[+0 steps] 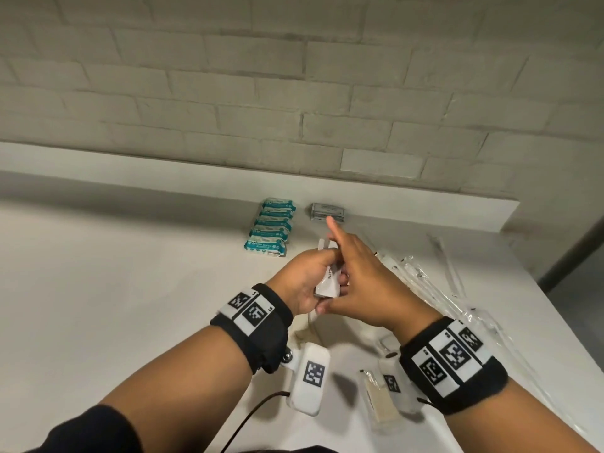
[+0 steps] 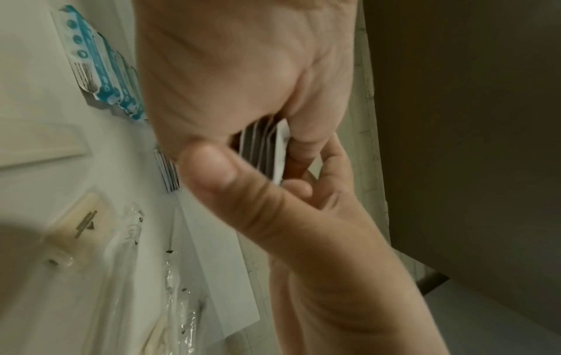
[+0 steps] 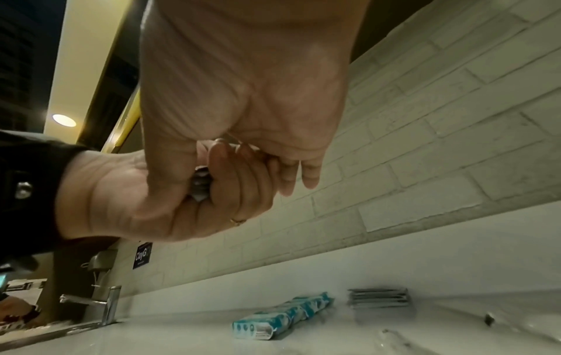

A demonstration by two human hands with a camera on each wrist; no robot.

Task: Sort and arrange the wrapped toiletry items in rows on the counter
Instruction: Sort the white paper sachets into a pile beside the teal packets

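Note:
My left hand [image 1: 305,284] grips a bundle of white sachets [image 1: 327,279] upright above the counter; their edges show in the left wrist view [image 2: 263,149] and the right wrist view [image 3: 200,185]. My right hand [image 1: 358,282] closes against the same bundle from the right. Its thumb lies across the lower end and its index finger points straight up. A row of teal packs [image 1: 270,227] [image 2: 101,72] [image 3: 283,319] lies near the back ledge. Beside them sits a small stack of grey packets [image 1: 327,212] [image 3: 379,297].
Clear-wrapped toothbrushes [image 1: 421,279] [image 2: 176,288] are strewn on the counter's right side near its edge. A beige item in a clear wrapper [image 1: 380,400] [image 2: 80,228] lies under my right wrist. A tap [image 3: 104,305] stands far left. A brick wall [image 1: 294,93] rises behind the ledge.

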